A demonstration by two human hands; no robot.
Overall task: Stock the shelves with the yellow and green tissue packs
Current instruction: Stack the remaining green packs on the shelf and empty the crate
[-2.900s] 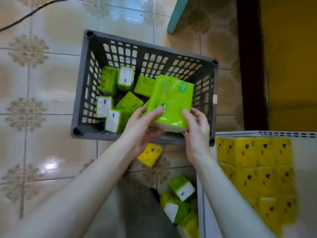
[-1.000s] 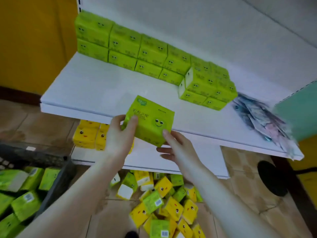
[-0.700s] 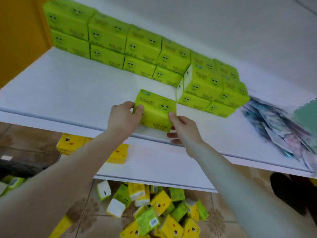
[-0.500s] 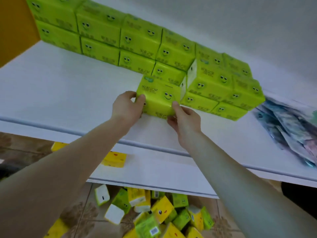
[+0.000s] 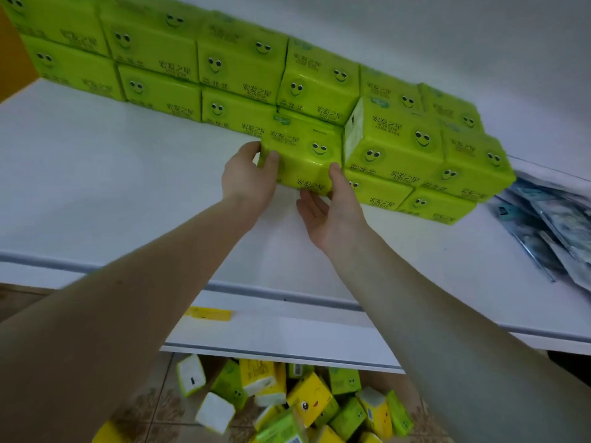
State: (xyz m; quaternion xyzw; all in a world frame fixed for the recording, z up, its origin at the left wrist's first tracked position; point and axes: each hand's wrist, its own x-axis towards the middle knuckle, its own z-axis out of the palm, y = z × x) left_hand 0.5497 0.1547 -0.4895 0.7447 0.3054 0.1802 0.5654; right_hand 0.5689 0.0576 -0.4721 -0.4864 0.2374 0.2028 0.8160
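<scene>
**Green pack held at the front of the shelf stack**

Obs. 1: Both hands are on one green tissue pack (image 5: 300, 155) over the white upper shelf (image 5: 128, 187). The pack sits in front of the back row of green packs (image 5: 192, 68) and its right end is just beside the front green stack (image 5: 415, 155), touching or nearly so. Cannot tell whether its underside rests on the shelf or is lifted slightly.

Obs. 2: Left hand (image 5: 248, 177): the fingers wrap round the left end of the pack, thumb on the front face, grasping it. Right hand (image 5: 332, 206): thumb presses against the lower right front corner, the other fingers are curled beneath the bottom edge, palm turned upward. Both hands grip the same pack.

Obs. 3: The back row stands two packs high against the rear panel, smiling-face print facing out. The front stack, to the right, is also two packs high, with a white end panel showing on its upper left pack.

Obs. 4: At the far right of the shelf lies a loose heap of blue-grey packets (image 5: 550, 231), apart from the green stack.

Obs. 5: A lower shelf (image 5: 287, 334) shows beneath, with the edge of a yellow pack (image 5: 209, 313) on it. On the tiled floor (image 5: 153, 407) below is a jumbled pile of yellow and green packs (image 5: 303, 404), several lying on end with white faces up.
</scene>
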